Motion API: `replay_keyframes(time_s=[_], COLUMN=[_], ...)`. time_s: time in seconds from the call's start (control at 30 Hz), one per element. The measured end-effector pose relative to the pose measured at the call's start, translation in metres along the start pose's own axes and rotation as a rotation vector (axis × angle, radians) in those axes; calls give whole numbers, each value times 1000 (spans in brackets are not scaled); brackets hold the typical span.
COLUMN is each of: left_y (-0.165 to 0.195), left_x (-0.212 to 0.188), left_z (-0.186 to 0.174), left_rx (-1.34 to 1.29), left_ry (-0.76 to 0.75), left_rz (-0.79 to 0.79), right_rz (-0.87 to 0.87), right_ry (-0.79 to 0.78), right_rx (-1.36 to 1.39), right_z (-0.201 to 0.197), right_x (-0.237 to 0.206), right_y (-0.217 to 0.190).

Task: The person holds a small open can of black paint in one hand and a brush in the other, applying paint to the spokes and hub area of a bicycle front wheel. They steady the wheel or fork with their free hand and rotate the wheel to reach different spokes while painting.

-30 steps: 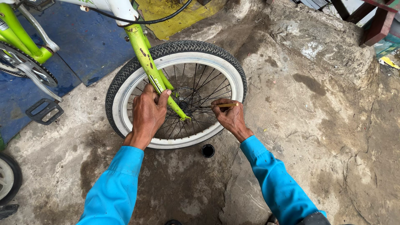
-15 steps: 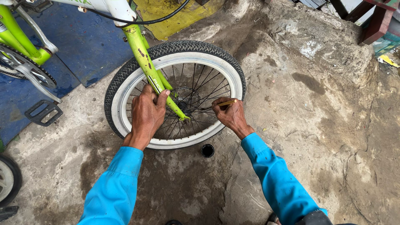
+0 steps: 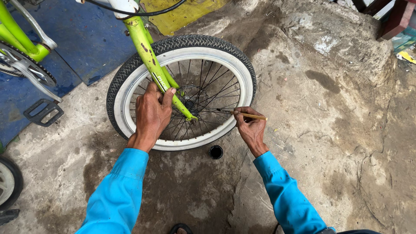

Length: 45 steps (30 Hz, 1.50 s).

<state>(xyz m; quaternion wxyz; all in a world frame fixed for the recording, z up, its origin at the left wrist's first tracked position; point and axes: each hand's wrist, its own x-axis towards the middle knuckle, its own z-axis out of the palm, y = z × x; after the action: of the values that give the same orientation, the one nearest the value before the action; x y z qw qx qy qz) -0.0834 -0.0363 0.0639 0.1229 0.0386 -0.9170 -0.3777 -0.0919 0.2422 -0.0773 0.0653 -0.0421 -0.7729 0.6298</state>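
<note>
- Little had moved since the earlier frames: both hands stayed at the wheel, and the right hand [image 3: 251,129] sat about where it was, with its thin stick-like tool now clearer against the spokes.
- Left hand [image 3: 152,113] was wrapped around the lime-green fork leg [image 3: 152,65], fingers closed on it just above the hub.
- Right hand pinched a slim yellowish brush or stick [image 3: 248,115]; its dark tip reached in among the spokes [image 3: 208,93] toward the hub. Exact tool type was unclear.
- Front wheel [image 3: 182,45], black tyre with white rim, stood on the stained concrete floor [image 3: 329,143], directly ahead of the person.
- Small black round cap or pot [image 3: 216,152] lay on the floor just below the rim, between the forearms.
- Crank with black pedal [image 3: 43,112] sat at left over a blue mat [image 3: 86,43].
- Both sleeves were bright blue.
</note>
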Motion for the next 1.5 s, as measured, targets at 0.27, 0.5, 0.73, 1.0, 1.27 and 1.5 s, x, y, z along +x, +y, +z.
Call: replay_keyframes(time_s=[0.27, 0.5, 0.73, 1.0, 1.27, 1.5], left_y=[1, -1, -2, -1, -2, -3], left_x=[-1, 0, -1, -1, 0, -1], left_z=[0, 1, 2, 2, 3, 4], left_rx=[-10, -3, -2, 0, 11, 11], left_ry=[0, 10, -1, 13, 28, 17], left_rz=[-1, 19, 17, 10, 28, 20], right_rz=[-156, -83, -13, 44, -105, -407], right_ry=[-102, -52, 133, 151, 109, 6], right_rx=[-130, -61, 195, 191, 37, -247], right_z=[6, 1, -1, 14, 11, 7], right_x=[21, 24, -24, -28, -51, -47], right_y=[-12, -15, 15, 15, 9, -26])
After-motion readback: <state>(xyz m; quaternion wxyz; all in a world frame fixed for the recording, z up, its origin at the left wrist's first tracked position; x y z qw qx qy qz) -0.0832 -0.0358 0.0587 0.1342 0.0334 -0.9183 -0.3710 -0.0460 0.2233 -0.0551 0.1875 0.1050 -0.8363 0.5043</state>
